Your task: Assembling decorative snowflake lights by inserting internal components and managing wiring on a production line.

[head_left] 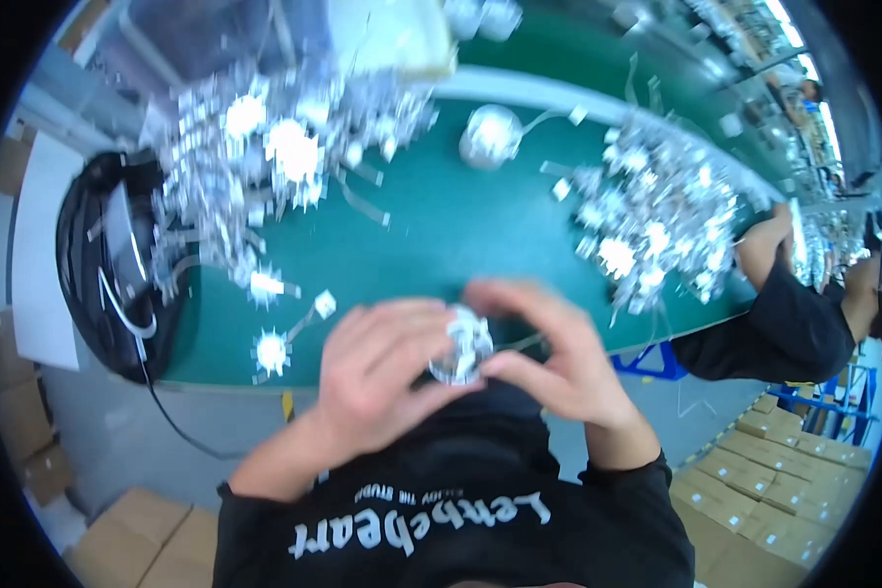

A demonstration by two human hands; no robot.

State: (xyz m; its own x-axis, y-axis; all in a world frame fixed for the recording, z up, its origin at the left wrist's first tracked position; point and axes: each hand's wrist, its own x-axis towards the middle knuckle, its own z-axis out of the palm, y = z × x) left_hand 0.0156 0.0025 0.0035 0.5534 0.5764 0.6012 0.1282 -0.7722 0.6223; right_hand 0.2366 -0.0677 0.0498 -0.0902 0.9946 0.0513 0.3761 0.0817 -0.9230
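Shiny part (pixel 468 345) sits gripped in our curled left hand (pixel 367 367), our blurred right hand (pixel 566 363) half open beside it, and might drop if we loosen.

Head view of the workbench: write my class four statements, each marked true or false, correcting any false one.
1. The left hand holds a round shiny piece. True.
2. The tabletop is bright red. False: the tabletop is green.
3. A heap of silvery parts lies on the table's right side. True.
4. The right hand lies flat, far from the piece. False: the right hand is raised close beside it.
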